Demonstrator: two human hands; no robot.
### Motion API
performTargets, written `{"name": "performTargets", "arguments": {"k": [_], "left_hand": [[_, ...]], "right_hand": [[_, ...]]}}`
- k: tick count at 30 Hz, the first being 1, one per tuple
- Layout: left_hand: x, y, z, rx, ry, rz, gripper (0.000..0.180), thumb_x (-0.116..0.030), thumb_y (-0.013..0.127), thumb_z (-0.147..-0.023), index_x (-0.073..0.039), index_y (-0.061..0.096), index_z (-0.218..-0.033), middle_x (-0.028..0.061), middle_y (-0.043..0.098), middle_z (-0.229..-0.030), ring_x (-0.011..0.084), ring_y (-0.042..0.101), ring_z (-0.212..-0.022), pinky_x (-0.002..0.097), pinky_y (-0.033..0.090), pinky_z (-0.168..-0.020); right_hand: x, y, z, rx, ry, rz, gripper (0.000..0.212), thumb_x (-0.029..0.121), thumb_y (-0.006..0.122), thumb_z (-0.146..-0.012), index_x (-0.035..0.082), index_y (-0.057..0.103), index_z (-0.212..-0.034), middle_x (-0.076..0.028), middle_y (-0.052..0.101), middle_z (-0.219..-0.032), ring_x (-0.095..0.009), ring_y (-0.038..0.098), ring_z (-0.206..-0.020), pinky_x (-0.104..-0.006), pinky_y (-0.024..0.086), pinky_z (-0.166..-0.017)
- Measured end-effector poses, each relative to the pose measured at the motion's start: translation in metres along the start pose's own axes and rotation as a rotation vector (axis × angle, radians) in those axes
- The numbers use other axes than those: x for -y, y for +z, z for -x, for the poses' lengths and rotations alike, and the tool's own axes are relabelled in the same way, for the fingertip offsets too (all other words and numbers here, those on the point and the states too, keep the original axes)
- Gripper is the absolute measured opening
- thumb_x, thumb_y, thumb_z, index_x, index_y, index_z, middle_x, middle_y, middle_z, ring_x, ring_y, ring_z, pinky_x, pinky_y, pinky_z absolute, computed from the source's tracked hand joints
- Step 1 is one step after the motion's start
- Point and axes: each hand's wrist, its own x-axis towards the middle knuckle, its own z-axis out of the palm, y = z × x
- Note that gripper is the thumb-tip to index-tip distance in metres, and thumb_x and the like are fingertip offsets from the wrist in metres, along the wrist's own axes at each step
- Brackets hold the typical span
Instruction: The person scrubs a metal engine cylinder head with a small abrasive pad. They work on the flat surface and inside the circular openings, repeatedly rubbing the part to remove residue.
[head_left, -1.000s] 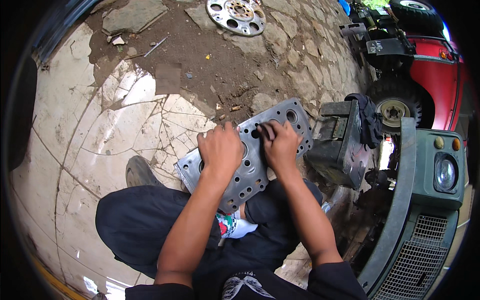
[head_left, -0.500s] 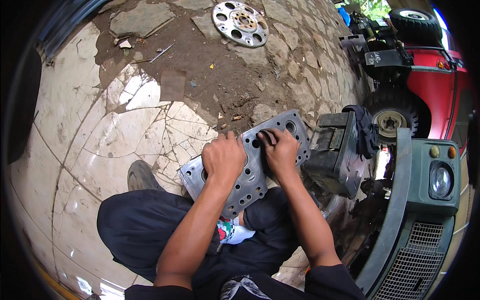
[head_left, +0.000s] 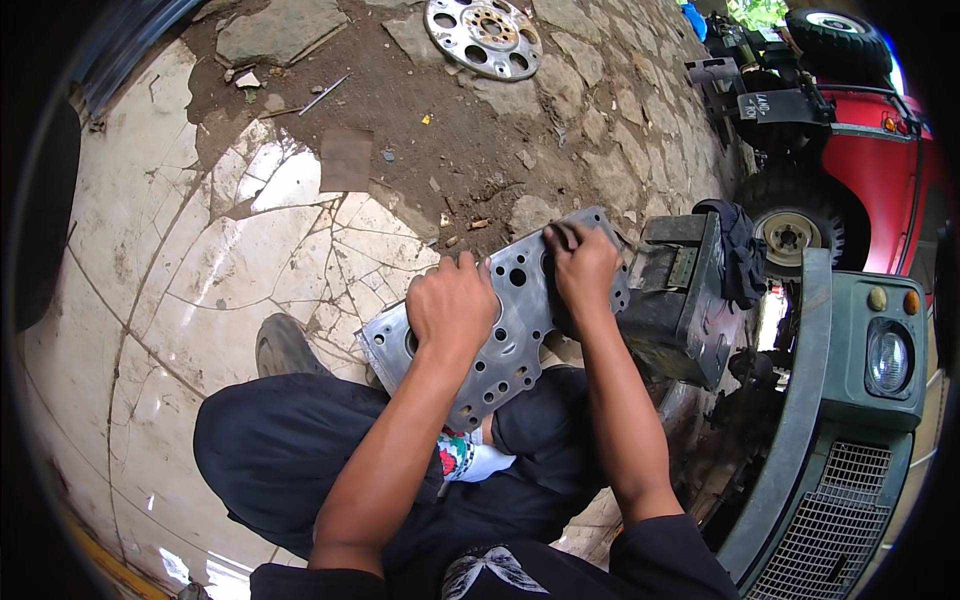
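A grey metal cylinder head (head_left: 525,312), flat and full of round holes, lies slanted across my lap with its right end farther away. Over its left part, my left hand (head_left: 452,305) is closed, fingers curled at the far edge, holding it. My right hand (head_left: 588,268) presses on the face near the right end, fingers bent and blackened. What it pinches is mostly hidden now; half a second ago a dark folded piece, like sandpaper, showed under those fingers.
A dark green metal box (head_left: 675,290) with a black cloth (head_left: 738,255) stands close on the right, beside a green vehicle front (head_left: 875,350). Farther off is a red vehicle (head_left: 870,160). A flywheel-like disc (head_left: 490,35) and a brown square sheet (head_left: 345,160) lie on the ground.
My right hand has slid right and farther away along the cylinder head's face, toward its far end. My left hand has stayed in nearly the same place.
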Motion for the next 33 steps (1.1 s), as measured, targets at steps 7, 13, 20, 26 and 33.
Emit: {"name": "performTargets", "arguments": {"k": [7, 13, 20, 26, 33], "left_hand": [[-0.001, 0.002, -0.003, 0.003, -0.007, -0.007, 0.032, -0.033, 0.062, -0.105, -0.005, 0.073, -0.096, 0.0164, 0.075, -0.086, 0.0343, 0.076, -0.076, 0.0465, 0.058, -0.074], [-0.003, 0.005, 0.001, 0.034, -0.009, -0.024, 0.032, -0.034, 0.062, -0.105, -0.005, 0.072, -0.099, 0.0164, 0.074, -0.091, 0.0337, 0.075, -0.082, 0.0468, 0.056, -0.077], [-0.004, 0.006, 0.004, -0.013, 0.002, -0.041, 0.030, -0.034, 0.064, -0.104, -0.005, 0.071, -0.099, 0.0165, 0.074, -0.092, 0.0340, 0.074, -0.085, 0.0461, 0.054, -0.081], [-0.004, 0.006, 0.006, -0.045, 0.011, -0.056, 0.029, -0.033, 0.065, -0.103, -0.005, 0.070, -0.097, 0.0139, 0.071, -0.091, 0.0326, 0.072, -0.085, 0.0455, 0.052, -0.081], [-0.008, 0.007, 0.005, -0.045, 0.020, -0.050, 0.029, -0.032, 0.064, -0.104, -0.004, 0.069, -0.098, 0.0144, 0.069, -0.091, 0.0332, 0.071, -0.086, 0.0458, 0.051, -0.082]], "right_hand": [[-0.002, 0.010, 0.002, -0.079, -0.029, -0.012, 0.035, 0.037, 0.086, -0.090, 0.006, 0.084, -0.106, -0.022, 0.075, -0.092, -0.039, 0.073, -0.083, -0.0466, 0.055, -0.078], [-0.007, 0.015, 0.012, -0.079, -0.104, -0.059, 0.032, 0.036, 0.087, -0.089, 0.009, 0.084, -0.106, -0.020, 0.073, -0.089, -0.038, 0.071, -0.082, -0.0470, 0.053, -0.077], [-0.016, 0.012, 0.008, -0.028, -0.133, -0.130, 0.029, 0.035, 0.088, -0.088, 0.011, 0.085, -0.105, -0.019, 0.075, -0.096, -0.038, 0.071, -0.085, -0.0456, 0.054, -0.078], [-0.006, 0.019, -0.006, -0.069, -0.188, -0.048, 0.029, 0.033, 0.087, -0.088, 0.009, 0.084, -0.104, -0.018, 0.076, -0.091, -0.038, 0.072, -0.084, -0.0458, 0.055, -0.079], [-0.009, 0.020, -0.017, -0.063, -0.171, -0.052, 0.030, 0.036, 0.088, -0.088, 0.011, 0.084, -0.104, -0.019, 0.073, -0.091, -0.039, 0.071, -0.084, -0.0457, 0.054, -0.078]]}}
